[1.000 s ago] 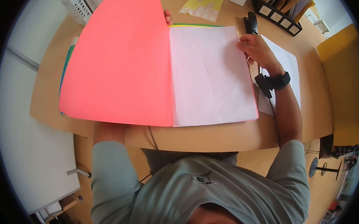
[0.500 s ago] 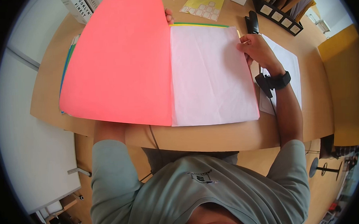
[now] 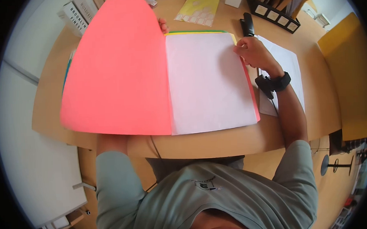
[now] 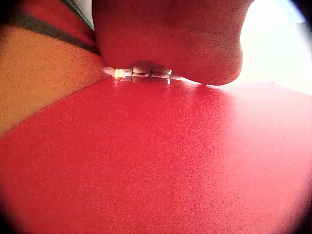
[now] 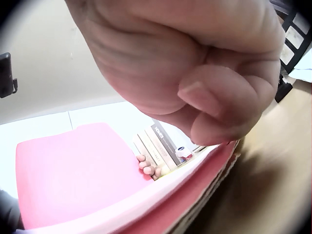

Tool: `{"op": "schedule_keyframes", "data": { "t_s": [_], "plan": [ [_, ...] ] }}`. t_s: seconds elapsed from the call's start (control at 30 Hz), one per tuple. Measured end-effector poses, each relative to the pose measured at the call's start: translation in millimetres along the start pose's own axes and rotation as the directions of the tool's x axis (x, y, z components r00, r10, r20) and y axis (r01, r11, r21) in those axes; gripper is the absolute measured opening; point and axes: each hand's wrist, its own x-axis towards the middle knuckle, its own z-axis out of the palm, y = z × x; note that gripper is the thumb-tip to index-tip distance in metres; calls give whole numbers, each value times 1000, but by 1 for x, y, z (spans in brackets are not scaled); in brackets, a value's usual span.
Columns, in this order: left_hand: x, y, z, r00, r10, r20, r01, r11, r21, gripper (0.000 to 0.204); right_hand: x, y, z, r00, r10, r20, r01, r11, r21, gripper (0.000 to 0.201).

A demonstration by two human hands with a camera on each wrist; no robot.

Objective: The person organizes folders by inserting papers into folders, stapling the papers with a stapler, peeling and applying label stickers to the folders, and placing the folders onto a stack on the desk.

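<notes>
A pink folder point(image 3: 116, 76) lies open before me, its left cover raised and bowed. On the right side sits a white paper sheet point(image 3: 209, 84), with green and yellow edges showing behind its top. My left hand point(image 3: 163, 26) is mostly hidden behind the cover; its fingers come round the cover's edge near the fold. In the left wrist view the palm lies close against the pink surface point(image 4: 146, 156). My right hand point(image 3: 255, 53), fingers curled, pinches the sheet's upper right edge. The right wrist view shows its thumb point(image 5: 209, 95) folded against the fingers at the stack's edge.
A black stapler point(image 3: 247, 25) lies just beyond the right hand, near more white paper point(image 3: 285, 65). A black organizer point(image 3: 273, 14) with papers and a yellow patterned sheet point(image 3: 197, 9) are at the back. Books point(image 3: 75, 19) stand back left; a yellow panel point(image 3: 348, 78) stands at right.
The head view has shifted, so the desk appears lower and a tape roll shows at the back. More pink edge now shows along the white sheet's right side. The left hand keeps its place.
</notes>
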Motion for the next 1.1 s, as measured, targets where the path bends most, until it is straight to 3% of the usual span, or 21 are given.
{"op": "schedule_keyframes", "data": {
  "t_s": [0.17,0.27,0.3,0.4,0.43,0.53,0.63,0.73,0.77,0.87,0.97,1.07,1.1],
  "plan": [
    [11,-2,-1,1000,7,8,-7,1000,-2,41,8,12,-27,976,-111,-188,117,993,19,30],
    [13,-1,-2,1000,10,5,-10,1000,6,42,24,5,-60,966,-88,-243,70,994,-83,28],
    [13,0,-2,1000,8,3,-8,1000,8,42,43,10,-68,973,-9,-230,-36,981,-191,35],
    [16,0,-2,1000,6,2,-6,1000,15,42,97,53,-77,918,-306,-252,103,797,-595,42],
    [16,1,-2,1000,8,3,-8,1000,23,42,96,44,-75,947,-186,-261,34,867,-497,47],
    [17,3,-2,1000,8,-2,-8,999,32,42,118,45,-66,990,-50,-135,-5,924,-383,46],
    [19,6,1,1000,4,-4,-4,999,43,43,136,56,-51,965,-107,-238,-30,860,-509,39],
    [20,7,-1,1000,1,-3,-1,999,49,43,138,47,-44,940,-114,-321,-46,891,-452,34],
    [20,8,0,1000,1,-6,-1,999,50,43,130,33,-43,955,-123,-269,23,938,-347,31],
    [20,8,2,1000,2,-9,-2,999,51,43,117,-4,-27,838,-527,-139,468,827,-311,35],
    [24,7,0,1000,2,-10,-1,998,56,43,113,-36,-9,843,-537,15,507,786,-354,38],
    [24,10,3,1000,6,-16,-5,997,73,44,110,-47,5,809,-586,48,569,758,-319,30],
    [24,11,3,1000,10,-19,-9,997,80,44,109,-51,5,841,-526,128,539,790,-291,41]
  ]
}}
